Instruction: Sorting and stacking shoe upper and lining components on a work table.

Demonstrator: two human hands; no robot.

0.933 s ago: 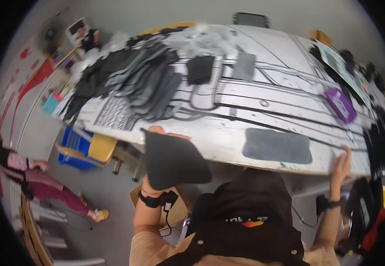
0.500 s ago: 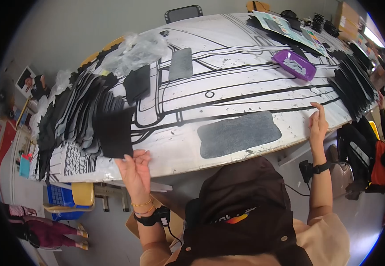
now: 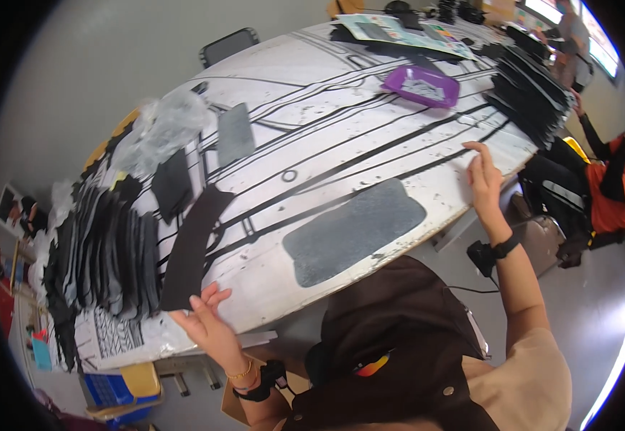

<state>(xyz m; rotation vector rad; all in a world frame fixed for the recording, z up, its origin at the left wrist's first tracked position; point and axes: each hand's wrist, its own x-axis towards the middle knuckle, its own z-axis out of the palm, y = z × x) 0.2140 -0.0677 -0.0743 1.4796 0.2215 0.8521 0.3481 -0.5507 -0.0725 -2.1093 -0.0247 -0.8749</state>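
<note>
The black panel (image 3: pixel 191 251) is in the left hand (image 3: pixel 210 327) over the near left part of the bench (image 3: pixel 258 298); the fingers are clamped on its lower end, thumb on the near face, a grip that seems to leave most of the sheet free; it stands tilted, and whether its far end touches the bench cannot be told. The right hand (image 3: pixel 486 185) is empty, fingers loosely apart, near the bench's front edge; contact there is unclear. Between the hands a dark grey panel (image 3: pixel 355 233) lies flat, probably so its whole face is exposed and within reach; to the left, a fanned pile of dark pieces (image 3: pixel 107 251) overlaps, which likely leaves each edge easy to pick; beyond lie a grey rectangular piece (image 3: pixel 235 134) and clear plastic bags (image 3: pixel 158 133); a purple tray (image 3: pixel 447 92) keeps small pale bits together.
</note>
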